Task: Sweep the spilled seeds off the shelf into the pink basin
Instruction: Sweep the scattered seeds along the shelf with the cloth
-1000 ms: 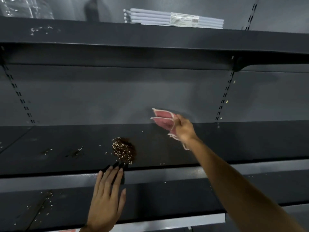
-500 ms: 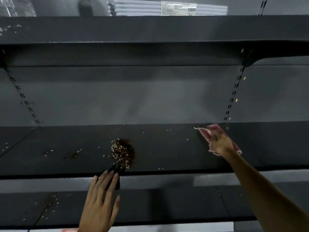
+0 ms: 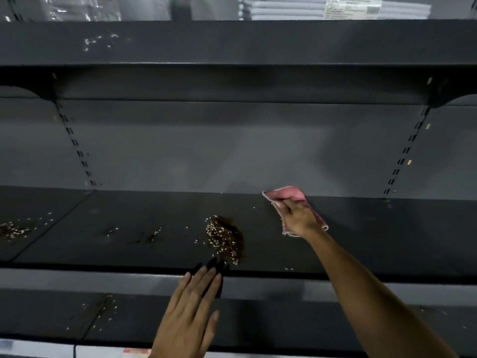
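Dark grey metal shelving fills the view, with a plain back panel (image 3: pixel 232 151) and two slotted uprights (image 3: pixel 77 148) at left and right. Upper shelf (image 3: pixel 232 42): carries a stack of flat white packs (image 3: pixel 335 9) at upper right and a few pale flecks on its front face. Middle shelf (image 3: pixel 129 228): bears the spilled material. Lower shelf (image 3: pixel 284 324): a thin scatter of seeds (image 3: pixel 103 311) lies toward its left.

Right hand (image 3: pixel 299 219): arm extended to the rear of the middle shelf, fingers curled around a folded pink cloth (image 3: pixel 286 195) near the back panel. Left hand (image 3: pixel 188 313): flat, fingers straight and together, holding nothing, fingertips level with the front lip of the middle shelf; contact with the lip cannot be told.

Main seed pile (image 3: pixel 224 239): brown and pale grains heaped near the front edge of the middle shelf, just beyond the left fingertips and to the left of the cloth, apart from it. A smaller seed patch (image 3: pixel 14 229) lies at far left.
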